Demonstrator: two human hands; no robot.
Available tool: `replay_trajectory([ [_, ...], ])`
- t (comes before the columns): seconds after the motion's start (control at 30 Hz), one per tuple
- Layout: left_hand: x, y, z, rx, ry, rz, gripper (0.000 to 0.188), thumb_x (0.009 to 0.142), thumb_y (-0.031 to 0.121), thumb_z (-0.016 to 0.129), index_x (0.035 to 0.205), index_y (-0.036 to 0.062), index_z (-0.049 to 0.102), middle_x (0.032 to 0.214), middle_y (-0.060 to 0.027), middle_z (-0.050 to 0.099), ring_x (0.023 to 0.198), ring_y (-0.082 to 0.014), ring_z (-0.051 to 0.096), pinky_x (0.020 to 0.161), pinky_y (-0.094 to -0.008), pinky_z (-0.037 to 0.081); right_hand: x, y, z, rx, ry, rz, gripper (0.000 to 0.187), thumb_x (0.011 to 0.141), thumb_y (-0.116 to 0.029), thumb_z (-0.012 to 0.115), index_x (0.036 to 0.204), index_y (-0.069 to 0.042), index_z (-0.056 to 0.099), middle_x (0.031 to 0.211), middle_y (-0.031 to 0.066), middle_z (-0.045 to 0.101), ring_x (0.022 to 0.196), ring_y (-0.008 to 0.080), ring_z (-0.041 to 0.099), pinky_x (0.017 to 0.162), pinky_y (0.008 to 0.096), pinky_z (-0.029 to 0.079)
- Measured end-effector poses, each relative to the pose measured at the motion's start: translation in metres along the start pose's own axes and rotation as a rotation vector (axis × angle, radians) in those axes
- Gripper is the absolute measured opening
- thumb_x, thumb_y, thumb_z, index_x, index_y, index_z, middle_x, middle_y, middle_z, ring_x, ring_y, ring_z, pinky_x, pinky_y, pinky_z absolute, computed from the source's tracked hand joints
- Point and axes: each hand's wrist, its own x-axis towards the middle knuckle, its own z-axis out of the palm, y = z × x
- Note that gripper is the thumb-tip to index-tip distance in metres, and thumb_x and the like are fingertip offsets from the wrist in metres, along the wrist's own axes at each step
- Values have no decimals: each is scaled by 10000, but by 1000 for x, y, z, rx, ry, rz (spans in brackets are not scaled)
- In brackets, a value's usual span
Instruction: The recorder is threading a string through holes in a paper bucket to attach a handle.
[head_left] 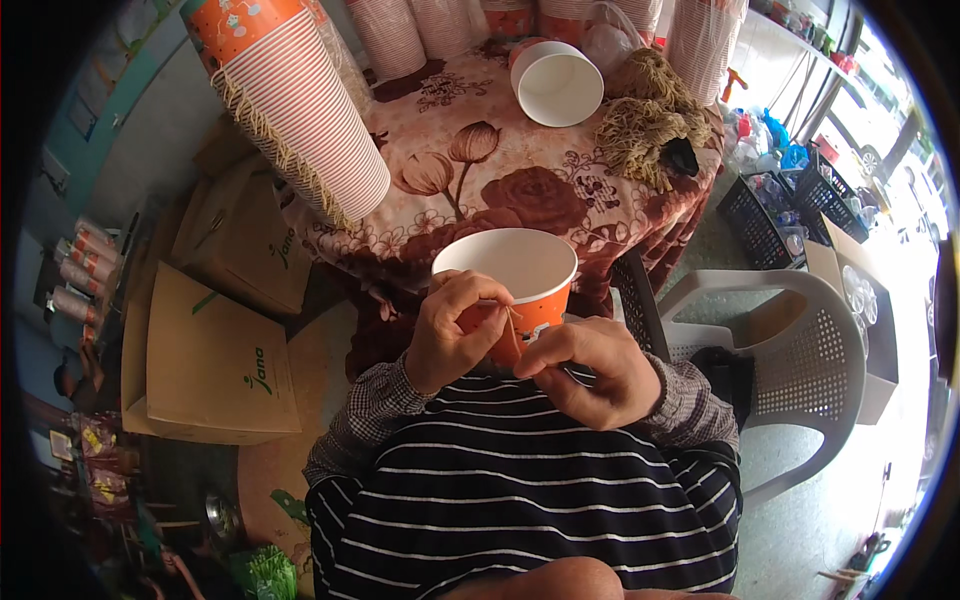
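An orange paper tub [545, 308] with a white inside stands upright in front of my body, its mouth facing up. At its near side, my left hand [452, 330] is closed, thumb and forefinger pinching a thin tan string [513, 325]. The string runs down from there to my right hand [597, 372], whose thumb and forefinger are pinched at its lower part. How the string joins the tub is hidden by my fingers. A tall leaning stack of nested tubs [300, 110], with string loops along its side, is at the far left on the table.
A flowered cloth covers the table [430, 215]. Another tub [560, 88] lies tipped there beside a heap of tan strings [650, 120]. Wrapped tub stacks [385, 40] line the back. Cardboard boxes [215, 360] stand left; a plastic chair [800, 340] and black crates [760, 220] stand right.
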Motion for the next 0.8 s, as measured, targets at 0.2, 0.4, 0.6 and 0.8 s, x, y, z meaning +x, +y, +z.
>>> replay_trajectory([
  [0.2, -7, 1, 0, -101, -2, -189, 97, 796, 34, 614, 890, 53, 592, 841, -53, 632, 771, -173, 604, 820, -303, 438, 2, -6, 0, 14, -39, -87, 252, 779, 89, 547, 999, -19, 607, 803, 90, 643, 680, 256, 640, 602, 338, 496],
  [0.4, 1, 4, 1, -68, 20, -116, 100, 782, -17, 605, 865, 19, 562, 866, -50, 602, 793, -160, 605, 765, -271, 504, 1, -3, 0, 57, -96, -125, 280, 731, 101, 522, 961, -21, 626, 821, 94, 651, 665, 248, 628, 591, 344, 488],
  [0.6, 0, 3, 6, -64, 29, -133, 102, 787, 4, 606, 878, 34, 570, 876, -51, 614, 832, -179, 606, 839, -307, 478, 0, -5, -2, 96, -87, -88, 259, 773, 87, 550, 1001, -11, 624, 826, 85, 653, 675, 218, 631, 608, 327, 494],
  [0.8, -2, -6, 4, 165, 61, 44, 116, 832, 112, 647, 919, 49, 604, 887, -49, 628, 816, -243, 598, 933, -362, 380, -15, -19, -30, 464, 162, 142, 233, 836, 37, 634, 1063, 12, 591, 881, 92, 627, 756, 137, 636, 662, 235, 516],
])
